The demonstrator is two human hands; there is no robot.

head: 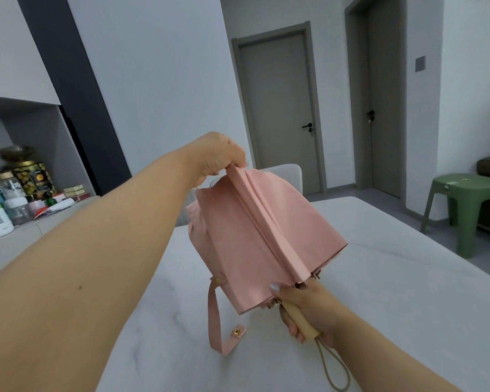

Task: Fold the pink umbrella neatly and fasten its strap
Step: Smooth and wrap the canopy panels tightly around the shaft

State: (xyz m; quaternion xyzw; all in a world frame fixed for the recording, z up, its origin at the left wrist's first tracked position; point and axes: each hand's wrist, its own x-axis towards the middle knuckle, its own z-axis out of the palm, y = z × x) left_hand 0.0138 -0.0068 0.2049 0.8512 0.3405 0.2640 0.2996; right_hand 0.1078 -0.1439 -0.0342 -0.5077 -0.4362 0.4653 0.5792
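While the pink umbrella [266, 239] hangs in the air above the bench [393, 292], both hands have hold of it. In the head view, the left hand [218, 157] reaches forward with its fingers [235, 162] bent close together, pinching the far end of one folded canopy pleat, which runs as a straight, flat ridge down the cloth. The right hand [309, 309] is wrapped around the pale wooden handle [297, 321], its fingers curled tightly round the smooth cylinder, with the thumb lying up against the canopy's lower edge. A thin beige cord loop [334, 369] trails from the handle's end.

The canopy is matte, soft pink fabric, collapsed but loosely spread into broad panels, with small metal rib tips showing at its hem. The strap [218, 321] dangles unfastened from the left side, a narrow band with a gold snap at its free end, which rests on the bench. That bench is white, smooth and faintly grey-veined like marble. A green plastic stool [464, 210] stands on the floor at the right.
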